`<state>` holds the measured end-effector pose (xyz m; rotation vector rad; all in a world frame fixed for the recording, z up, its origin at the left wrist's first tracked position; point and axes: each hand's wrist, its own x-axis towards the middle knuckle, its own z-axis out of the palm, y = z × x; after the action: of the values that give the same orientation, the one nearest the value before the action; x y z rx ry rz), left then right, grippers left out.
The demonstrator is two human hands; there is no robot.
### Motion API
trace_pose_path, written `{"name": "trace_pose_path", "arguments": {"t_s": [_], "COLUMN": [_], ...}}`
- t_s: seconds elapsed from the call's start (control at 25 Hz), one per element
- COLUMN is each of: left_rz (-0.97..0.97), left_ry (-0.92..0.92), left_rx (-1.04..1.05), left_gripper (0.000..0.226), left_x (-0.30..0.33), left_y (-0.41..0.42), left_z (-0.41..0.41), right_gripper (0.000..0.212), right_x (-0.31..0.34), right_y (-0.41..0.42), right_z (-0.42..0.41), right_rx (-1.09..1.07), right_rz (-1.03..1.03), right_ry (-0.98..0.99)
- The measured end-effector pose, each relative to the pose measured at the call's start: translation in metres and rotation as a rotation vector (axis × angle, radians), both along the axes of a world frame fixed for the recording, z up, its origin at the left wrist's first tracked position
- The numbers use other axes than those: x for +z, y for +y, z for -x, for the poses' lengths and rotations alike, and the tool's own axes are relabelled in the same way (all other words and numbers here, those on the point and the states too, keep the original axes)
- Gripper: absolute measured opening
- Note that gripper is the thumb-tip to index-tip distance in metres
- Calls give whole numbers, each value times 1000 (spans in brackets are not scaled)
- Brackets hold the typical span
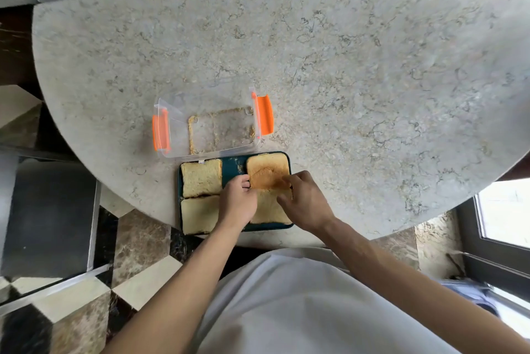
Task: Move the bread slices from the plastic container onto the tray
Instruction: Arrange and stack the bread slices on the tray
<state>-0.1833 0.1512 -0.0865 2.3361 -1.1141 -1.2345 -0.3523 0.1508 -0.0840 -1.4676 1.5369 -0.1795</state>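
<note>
A dark green tray lies at the near edge of the round stone table. Several bread slices rest on it: one at the back left, one at the front left, a browner crust slice at the back right, one at the front right. My left hand and my right hand both touch the near edge of the brown slice with their fingertips. The clear plastic container with orange clips stands just behind the tray, holding only crumbs.
The round marble table stretches far back and to the right. Checkered floor tiles lie below on the left, a dark cabinet further left, and a window frame at the right.
</note>
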Motion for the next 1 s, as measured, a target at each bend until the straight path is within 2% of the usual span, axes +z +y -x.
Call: {"name": "trace_pose_path", "arguments": {"t_s": [0.28, 0.52, 0.76, 1.0], "left_rz": [-12, 24, 15, -2], "left_ry": [-3, 36, 37, 62], "left_rx": [-1, -64, -134, -289], "left_gripper": [42, 46, 44, 41], "left_x": [-6, -4, -16, -11], "left_y": [-2, 10, 34, 30], "left_z": [3, -8, -24, -27], "right_gripper": [41, 42, 26, 28], "right_x": [-2, -2, 0, -3], "right_y": [-5, 3, 17, 25], "right_z": [-3, -11, -19, -22], "right_rx": [-35, -145, -134, -132], "right_rz": [-21, -10, 13, 56], "right_ry": [24, 30, 91, 175]}}
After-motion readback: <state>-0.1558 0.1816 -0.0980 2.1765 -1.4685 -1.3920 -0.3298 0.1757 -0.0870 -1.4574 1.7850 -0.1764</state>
